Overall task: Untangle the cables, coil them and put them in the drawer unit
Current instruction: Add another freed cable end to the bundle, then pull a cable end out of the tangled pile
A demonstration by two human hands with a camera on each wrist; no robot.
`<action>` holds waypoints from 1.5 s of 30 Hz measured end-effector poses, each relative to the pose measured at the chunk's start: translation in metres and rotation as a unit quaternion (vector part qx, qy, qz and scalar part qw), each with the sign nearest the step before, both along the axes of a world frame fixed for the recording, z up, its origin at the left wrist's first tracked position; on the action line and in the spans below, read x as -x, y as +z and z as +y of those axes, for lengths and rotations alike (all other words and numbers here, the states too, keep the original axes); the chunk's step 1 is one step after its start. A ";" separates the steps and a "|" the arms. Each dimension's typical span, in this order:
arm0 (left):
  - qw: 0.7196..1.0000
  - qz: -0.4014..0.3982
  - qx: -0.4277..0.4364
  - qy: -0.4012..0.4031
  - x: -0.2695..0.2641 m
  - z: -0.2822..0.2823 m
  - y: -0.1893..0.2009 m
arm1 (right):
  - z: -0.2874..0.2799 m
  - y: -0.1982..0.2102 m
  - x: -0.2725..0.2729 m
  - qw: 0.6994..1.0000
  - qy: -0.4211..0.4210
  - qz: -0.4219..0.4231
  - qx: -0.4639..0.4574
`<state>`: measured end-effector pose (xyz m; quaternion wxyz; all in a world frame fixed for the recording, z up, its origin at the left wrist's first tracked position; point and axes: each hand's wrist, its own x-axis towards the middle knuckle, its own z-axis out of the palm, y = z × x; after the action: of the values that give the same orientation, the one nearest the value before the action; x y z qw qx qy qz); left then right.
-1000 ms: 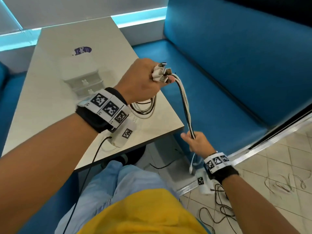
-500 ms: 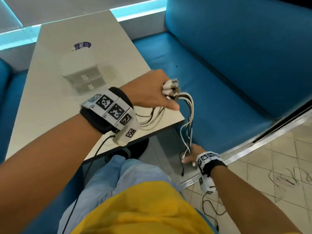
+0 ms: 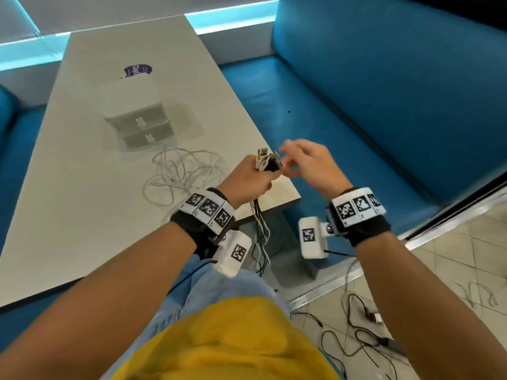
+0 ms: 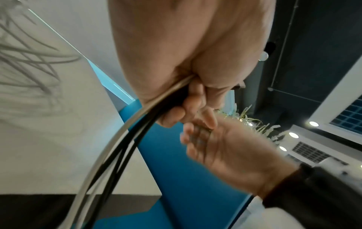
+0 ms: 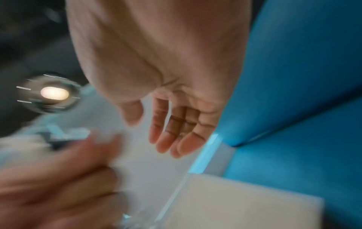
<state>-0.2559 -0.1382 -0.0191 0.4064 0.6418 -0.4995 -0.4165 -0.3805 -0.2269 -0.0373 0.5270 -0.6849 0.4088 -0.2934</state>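
My left hand (image 3: pixel 252 176) grips a bundle of black and white cables (image 3: pixel 260 231) near their plug ends (image 3: pixel 267 160), which stick up above the fist. The strands hang down past the table's near corner toward my lap. In the left wrist view the cables (image 4: pixel 125 139) run out from under the curled fingers. My right hand (image 3: pixel 307 163) hovers just right of the plugs with fingers (image 5: pixel 172 136) spread and holds nothing. A loose heap of white cable (image 3: pixel 181 174) lies on the table in front of the small white drawer unit (image 3: pixel 140 124), whose two drawers are closed.
The beige table (image 3: pixel 82 215) has a purple sticker (image 3: pixel 137 71) behind the drawer unit. Blue bench seating (image 3: pixel 356 119) runs along the right. Black wires (image 3: pixel 365 333) lie on the tiled floor at lower right.
My right hand let go of the hanging cables below the table edge and rose beside the plug ends. The left hand moved closer to me with the bundle.
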 end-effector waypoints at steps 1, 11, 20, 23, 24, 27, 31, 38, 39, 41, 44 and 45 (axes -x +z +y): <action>1.000 0.000 0.002 0.019 -0.005 0.000 0.001 | 0.010 0.017 -0.017 0.999 0.038 -0.011 0.031; 0.982 -0.092 0.102 0.129 -0.045 0.030 0.030 | 0.057 0.077 -0.102 0.954 0.204 0.126 0.180; 0.970 -0.111 0.092 0.196 -0.102 0.084 0.036 | 0.089 0.076 -0.168 0.906 0.300 0.136 0.265; 0.964 -0.076 0.095 0.237 -0.117 0.097 0.036 | 0.098 0.079 -0.189 0.903 0.347 0.123 0.224; 0.961 -0.056 0.093 0.253 -0.121 0.100 0.035 | 0.099 0.081 -0.193 0.905 0.362 0.118 0.188; 0.962 -0.019 0.059 0.265 -0.142 0.116 0.026 | 0.090 0.083 -0.194 0.917 0.366 0.107 0.118; 0.951 0.051 0.050 0.302 -0.168 0.140 0.013 | 0.054 0.054 -0.173 0.869 0.359 0.302 0.155; 0.940 0.135 0.064 0.307 -0.180 0.148 0.001 | 0.040 -0.016 -0.181 0.771 0.374 0.476 0.195; 0.940 0.138 0.064 0.306 -0.181 0.147 0.000 | 0.039 -0.018 -0.188 0.773 0.374 0.467 0.210; 0.938 0.145 0.067 0.307 -0.182 0.147 -0.001 | 0.037 -0.016 -0.200 0.782 0.371 0.453 0.213; 0.936 0.155 0.069 0.310 -0.186 0.148 -0.005 | 0.026 -0.010 -0.208 0.845 0.297 0.401 0.194; 0.934 0.157 0.069 0.312 -0.187 0.148 -0.006 | 0.021 -0.009 -0.210 0.862 0.266 0.383 0.201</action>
<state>-0.0691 0.0101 -0.0250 0.6323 0.6622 -0.2311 -0.3290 -0.1701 -0.2054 -0.0462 0.2378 -0.9172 0.3125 0.0671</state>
